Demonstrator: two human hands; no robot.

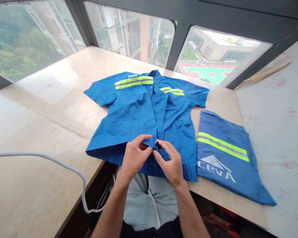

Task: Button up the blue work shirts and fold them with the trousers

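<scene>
A blue short-sleeved work shirt [134,112] with yellow-green reflective bands lies spread out, its collar toward the windows and its lower hem over the near edge. My left hand [136,153] pinches the front edge of the shirt near the hem between thumb and fingers. Close beside it, my right hand [170,158] grips the other front edge, thumb and forefinger together. The two fingertips almost meet at the front opening. Whatever small part lies between them, such as a button, is hidden. Higher up, the front hangs partly open, with a button [151,87] near the collar.
To the right lies a folded blue shirt [223,155] with a reflective band and white lettering. A white cable [64,162] crosses the left of the pale stone ledge [39,122] and drops over its edge. Windows [129,33] stand behind, and a flowered wall [283,132] borders the right.
</scene>
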